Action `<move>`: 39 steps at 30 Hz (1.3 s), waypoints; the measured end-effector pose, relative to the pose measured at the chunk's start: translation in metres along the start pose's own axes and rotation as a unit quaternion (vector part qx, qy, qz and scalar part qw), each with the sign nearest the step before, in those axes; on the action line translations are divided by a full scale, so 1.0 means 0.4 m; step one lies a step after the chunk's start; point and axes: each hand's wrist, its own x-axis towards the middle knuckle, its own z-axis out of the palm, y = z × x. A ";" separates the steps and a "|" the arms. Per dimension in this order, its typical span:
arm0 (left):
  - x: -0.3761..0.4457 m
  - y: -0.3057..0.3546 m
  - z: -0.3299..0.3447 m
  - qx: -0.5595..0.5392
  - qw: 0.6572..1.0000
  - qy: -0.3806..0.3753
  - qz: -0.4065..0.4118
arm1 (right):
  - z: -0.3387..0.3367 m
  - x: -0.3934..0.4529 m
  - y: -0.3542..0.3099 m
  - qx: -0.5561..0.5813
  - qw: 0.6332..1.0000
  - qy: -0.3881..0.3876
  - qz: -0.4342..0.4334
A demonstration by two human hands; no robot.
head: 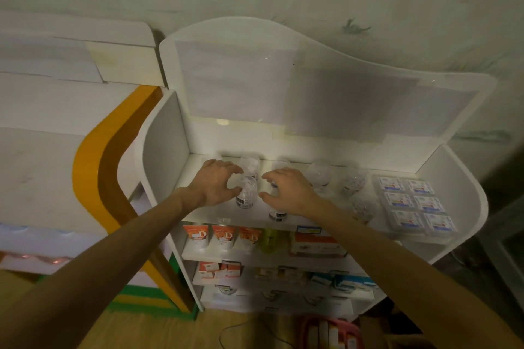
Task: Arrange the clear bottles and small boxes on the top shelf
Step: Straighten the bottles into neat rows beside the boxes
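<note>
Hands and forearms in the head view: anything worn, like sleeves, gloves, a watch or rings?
Nothing visible. The left hand and right hand are bare, and both forearms are uncovered to the frame edge. No watch, bracelet or ring shows, though dim light could hide a thin one.

On the white top shelf (306, 224), the right hand (286, 193) covers most of a clear bottle (278, 214) at the front edge. Labels on the small clear-wrapped boxes (416, 207) at the shelf's right end are too blurred to read. Below the shelf, a pink basket (334, 331) is cut off by the bottom edge.
</note>
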 end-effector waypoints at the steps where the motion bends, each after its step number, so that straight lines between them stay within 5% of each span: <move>1: -0.001 0.002 0.003 0.001 1.000 0.000 0.002 | 0.002 0.000 -0.004 -0.013 1.000 -0.013 -0.001; 6: 0.007 0.015 0.011 -0.005 1.000 -0.003 0.012 | 0.010 -0.011 0.026 -0.079 0.988 -0.128 0.023; 12: 0.006 0.019 0.041 -0.002 1.000 -0.028 0.003 | 0.016 -0.036 0.059 -0.095 0.982 -0.163 0.025; 39: -0.033 0.126 0.040 0.106 0.993 0.012 -0.059 | 0.035 -0.027 0.062 -0.044 0.991 -0.119 0.037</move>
